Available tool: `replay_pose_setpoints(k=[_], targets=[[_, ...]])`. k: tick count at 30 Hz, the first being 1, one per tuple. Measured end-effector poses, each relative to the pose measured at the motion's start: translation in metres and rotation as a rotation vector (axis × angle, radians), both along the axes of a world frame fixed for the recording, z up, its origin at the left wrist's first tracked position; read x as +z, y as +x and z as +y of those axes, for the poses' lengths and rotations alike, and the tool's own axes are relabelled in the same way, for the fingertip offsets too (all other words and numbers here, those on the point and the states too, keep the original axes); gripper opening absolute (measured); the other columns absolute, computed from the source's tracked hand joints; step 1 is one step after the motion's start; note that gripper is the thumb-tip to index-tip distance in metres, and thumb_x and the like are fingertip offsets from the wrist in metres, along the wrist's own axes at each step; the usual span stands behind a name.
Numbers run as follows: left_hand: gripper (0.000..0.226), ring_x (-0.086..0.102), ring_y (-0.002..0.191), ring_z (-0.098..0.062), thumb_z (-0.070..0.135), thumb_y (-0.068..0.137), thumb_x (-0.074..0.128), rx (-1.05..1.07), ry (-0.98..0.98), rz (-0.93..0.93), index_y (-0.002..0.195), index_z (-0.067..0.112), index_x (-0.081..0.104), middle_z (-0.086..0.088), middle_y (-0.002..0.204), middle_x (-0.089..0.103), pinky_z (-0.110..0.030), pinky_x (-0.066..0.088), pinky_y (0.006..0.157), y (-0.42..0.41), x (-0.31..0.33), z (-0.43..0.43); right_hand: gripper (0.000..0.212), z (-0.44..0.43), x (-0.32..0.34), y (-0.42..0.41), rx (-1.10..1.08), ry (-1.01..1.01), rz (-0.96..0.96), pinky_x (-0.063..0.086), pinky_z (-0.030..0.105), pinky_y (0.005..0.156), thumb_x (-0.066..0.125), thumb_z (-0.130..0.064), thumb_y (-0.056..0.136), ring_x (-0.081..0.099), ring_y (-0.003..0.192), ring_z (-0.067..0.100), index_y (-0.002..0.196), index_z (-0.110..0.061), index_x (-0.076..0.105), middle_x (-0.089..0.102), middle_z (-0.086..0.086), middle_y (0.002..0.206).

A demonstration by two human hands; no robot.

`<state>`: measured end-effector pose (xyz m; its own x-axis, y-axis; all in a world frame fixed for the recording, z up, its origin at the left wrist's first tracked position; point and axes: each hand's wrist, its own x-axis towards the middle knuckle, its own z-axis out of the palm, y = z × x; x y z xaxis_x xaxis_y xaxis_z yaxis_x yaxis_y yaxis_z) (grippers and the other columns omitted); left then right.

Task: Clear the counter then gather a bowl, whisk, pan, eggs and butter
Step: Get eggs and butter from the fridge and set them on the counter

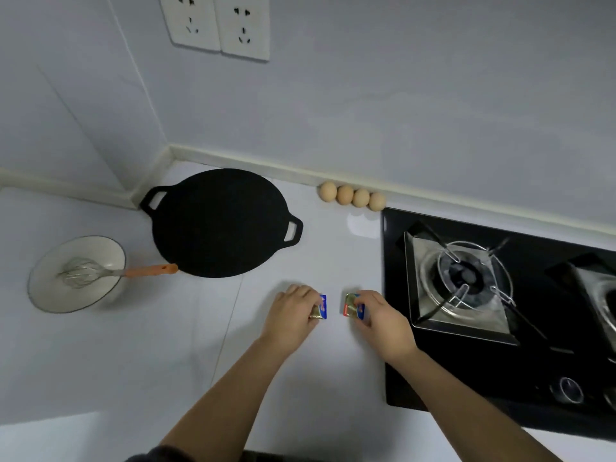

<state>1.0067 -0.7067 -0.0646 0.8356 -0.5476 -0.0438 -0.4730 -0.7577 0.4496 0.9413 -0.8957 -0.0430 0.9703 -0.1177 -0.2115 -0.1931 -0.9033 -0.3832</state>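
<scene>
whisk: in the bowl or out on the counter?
In. The whisk has its wire head lying inside the bowl; its orange handle leans out over the rim, pointing toward the pan.

Far burner (598, 295) cut off, print on butter packets (322, 306) seemingly illegible

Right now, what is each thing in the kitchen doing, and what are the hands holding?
Bowl: upright, with the whisk in it.
Whisk: wire end in the bowl, orange handle over the rim.
Pan: lying flat, empty.
Eggs: four, whole, side by side in a row.
Left hand: pinches the left butter packet.
Right hand: pinches the right butter packet.
Burner: no flame.
Sockets: nothing plugged in.
</scene>
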Motion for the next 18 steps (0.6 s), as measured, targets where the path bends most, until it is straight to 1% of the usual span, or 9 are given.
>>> replay_pose_setpoints(k=[3,5,7,9,12,15,16,17,18], targets=[[0.031,0.039,0.125,-0.016,0.025,0.089,0.056,-0.025,0.050,-0.009,0.119,0.020,0.054,0.006,0.136,0.046,-0.026,0.031,0.095,-0.004,0.001,-0.011,0.033,-0.011,-0.003,-0.004,0.008,0.025,0.007,0.052,0.034,0.076,0.058,-0.020,0.087,0.061,0.100,0.020,0.119,-0.020,0.054,0.048,-0.010,0.135],[0.035,0.034,0.134,-0.017,0.024,0.088,0.056,-0.037,0.077,-0.023,0.123,0.019,0.054,0.004,0.146,0.037,-0.030,0.032,0.101,-0.010,0.006,-0.010,0.041,-0.014,-0.002,-0.008,0.031,0.003,-0.042,0.053,0.032,0.075,0.061,-0.020,0.085,0.060,0.105,0.017,0.125,-0.021,0.054,0.044,-0.010,0.140],[0.043,0.042,0.132,-0.019,0.024,0.081,0.057,-0.084,0.099,-0.057,0.123,0.016,0.058,0.000,0.144,0.044,-0.037,0.044,0.099,-0.018,0.009,-0.006,0.049,-0.015,0.001,-0.012,0.127,-0.073,-0.132,0.056,0.031,0.069,0.067,-0.016,0.077,0.059,0.104,0.017,0.124,-0.019,0.057,0.051,-0.007,0.135],[0.055,0.044,0.129,-0.018,0.033,0.076,0.046,-0.145,0.207,-0.089,0.126,0.013,0.059,-0.002,0.139,0.052,-0.043,0.049,0.094,-0.025,0.010,0.000,0.052,-0.014,0.000,-0.017,0.234,-0.173,-0.106,0.055,0.028,0.069,0.064,-0.020,0.069,0.062,0.101,0.018,0.121,-0.018,0.061,0.059,-0.005,0.127],[0.065,0.047,0.129,-0.019,0.043,0.078,0.035,-0.251,0.386,-0.075,0.128,0.009,0.059,-0.005,0.137,0.054,-0.050,0.047,0.095,-0.030,0.006,0.006,0.058,-0.012,-0.010,-0.023,0.292,-0.303,0.045,0.039,0.034,0.093,0.040,-0.034,0.073,0.060,0.115,0.017,0.122,-0.015,0.065,0.061,-0.002,0.129],[0.067,0.044,0.132,-0.020,0.047,0.082,0.032,-0.249,0.451,-0.037,0.130,0.007,0.057,-0.008,0.140,0.050,-0.051,0.045,0.096,-0.029,0.004,0.003,0.060,-0.010,-0.013,-0.021,0.307,-0.352,0.152,0.015,0.040,0.108,0.036,-0.036,0.076,0.059,0.119,0.019,0.121,-0.009,0.066,0.061,0.005,0.130],[0.067,0.034,0.137,-0.019,0.046,0.086,0.031,-0.231,0.452,-0.046,0.136,0.006,0.049,-0.010,0.146,0.041,-0.052,0.041,0.101,-0.027,0.006,0.000,0.060,-0.011,-0.014,-0.019,0.314,-0.362,0.173,0.010,0.041,0.109,0.036,-0.037,0.077,0.059,0.119,0.020,0.121,-0.008,0.065,0.061,0.006,0.129],[0.066,0.016,0.142,-0.018,0.045,0.092,0.028,-0.234,0.455,-0.060,0.145,0.006,0.031,-0.011,0.154,0.022,-0.054,0.030,0.109,-0.024,0.007,-0.003,0.060,-0.011,-0.014,-0.016,0.321,-0.366,0.187,0.008,0.041,0.109,0.035,-0.038,0.078,0.059,0.119,0.021,0.121,-0.007,0.065,0.061,0.007,0.129],[0.065,-0.004,0.144,-0.017,0.044,0.097,0.024,-0.270,0.488,-0.052,0.148,0.008,0.006,-0.009,0.156,-0.002,-0.054,0.015,0.115,-0.020,0.005,-0.008,0.060,-0.012,-0.013,-0.011,0.327,-0.368,0.191,0.007,0.042,0.109,0.035,-0.038,0.079,0.059,0.119,0.021,0.121,-0.007,0.064,0.062,0.007,0.129]])
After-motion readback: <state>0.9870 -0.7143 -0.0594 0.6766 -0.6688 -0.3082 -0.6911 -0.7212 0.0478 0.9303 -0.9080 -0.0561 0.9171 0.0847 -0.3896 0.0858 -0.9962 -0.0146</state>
